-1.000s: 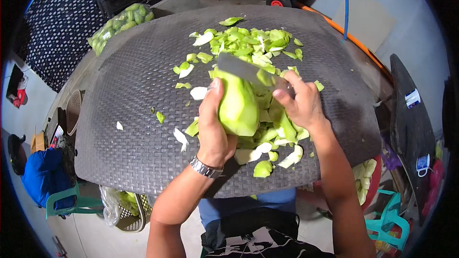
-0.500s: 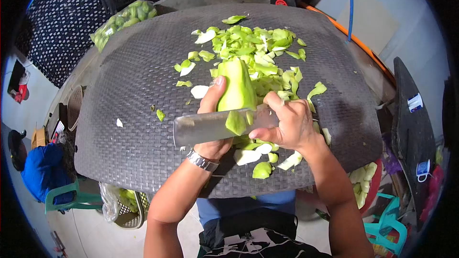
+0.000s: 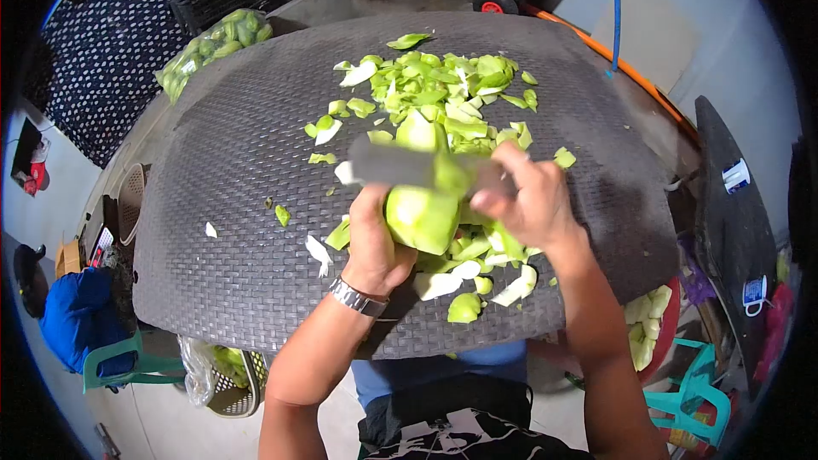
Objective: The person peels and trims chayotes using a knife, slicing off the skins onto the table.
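- Thumb and palm of the left hand [image 3: 372, 243] clasp one pale-green vegetable [image 3: 423, 226] at the middle of the frame; the thumb lies along its left side, and any fingers beneath it are hidden.
- The right hand [image 3: 538, 204], right of centre, is curled around the grip of one knife [image 3: 383, 165]. Its broad blade, blurred, crosses in front of the vegetable; whether the edge touches the flesh I cannot tell.
- One green scrap [image 3: 452, 173] shows against the blade, apparently clinging to it.
- The step in hand looks like paring: the surface in view is pale and cut into flat facets. Another stroke would call for a steady left hold, the thumb clear of the edge, and perhaps a turn of the vegetable.
- One metal watch [image 3: 357, 298] circles the left wrist.
- Peelings [image 3: 426, 77] make one heap at upper middle, with more beneath and around the hands; they overlap too much to count.
- One woven-textured worktop [image 3: 230, 170] carries them.
- Beyond it: one clear bag [image 3: 213, 44] of green produce at upper left, one red tub [image 3: 673, 324] holding pale pieces at lower right, and one slotted basket [image 3: 237, 399] at lower left.
- Two green chairs [image 3: 692, 396] stand at lower left and lower right; two white cups [image 3: 753, 292] show at far right.
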A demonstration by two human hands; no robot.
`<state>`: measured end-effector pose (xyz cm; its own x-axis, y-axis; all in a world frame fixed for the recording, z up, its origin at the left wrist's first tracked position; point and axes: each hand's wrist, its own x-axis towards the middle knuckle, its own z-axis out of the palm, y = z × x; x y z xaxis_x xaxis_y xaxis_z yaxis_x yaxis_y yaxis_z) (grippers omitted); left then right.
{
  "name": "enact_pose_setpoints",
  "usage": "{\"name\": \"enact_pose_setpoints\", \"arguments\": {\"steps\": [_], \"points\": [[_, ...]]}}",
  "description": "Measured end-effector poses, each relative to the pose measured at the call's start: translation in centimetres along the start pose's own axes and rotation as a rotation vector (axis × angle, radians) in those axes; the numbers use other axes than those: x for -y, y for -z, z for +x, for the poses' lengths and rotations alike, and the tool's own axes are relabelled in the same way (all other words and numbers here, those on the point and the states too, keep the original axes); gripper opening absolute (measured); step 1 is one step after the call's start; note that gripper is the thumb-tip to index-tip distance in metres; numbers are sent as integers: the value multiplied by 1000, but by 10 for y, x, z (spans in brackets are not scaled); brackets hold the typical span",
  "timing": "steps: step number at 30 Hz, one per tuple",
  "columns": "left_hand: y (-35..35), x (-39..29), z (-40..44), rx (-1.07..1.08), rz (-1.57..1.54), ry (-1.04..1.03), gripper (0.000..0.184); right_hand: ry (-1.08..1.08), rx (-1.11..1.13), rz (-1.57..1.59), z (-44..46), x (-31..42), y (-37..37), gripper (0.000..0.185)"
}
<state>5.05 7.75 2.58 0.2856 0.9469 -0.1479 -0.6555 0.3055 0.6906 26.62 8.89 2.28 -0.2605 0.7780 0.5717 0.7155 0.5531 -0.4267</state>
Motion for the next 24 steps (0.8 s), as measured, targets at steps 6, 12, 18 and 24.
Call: {"name": "enact_pose_setpoints", "arguments": {"steps": [6, 12, 18, 24], "points": [[5, 6, 3, 39, 22, -46, 58, 117, 13, 24, -4, 23, -7, 75], [14, 10, 1, -40, 156, -57, 63, 135, -22, 4, -2, 3, -7, 75], [9, 1, -5, 31, -4, 58, 59, 45, -26, -92, 4, -38, 12, 74], [6, -7, -2, 137, -38, 142, 63, -321, 41, -192, 6, -50, 32, 63]]}}
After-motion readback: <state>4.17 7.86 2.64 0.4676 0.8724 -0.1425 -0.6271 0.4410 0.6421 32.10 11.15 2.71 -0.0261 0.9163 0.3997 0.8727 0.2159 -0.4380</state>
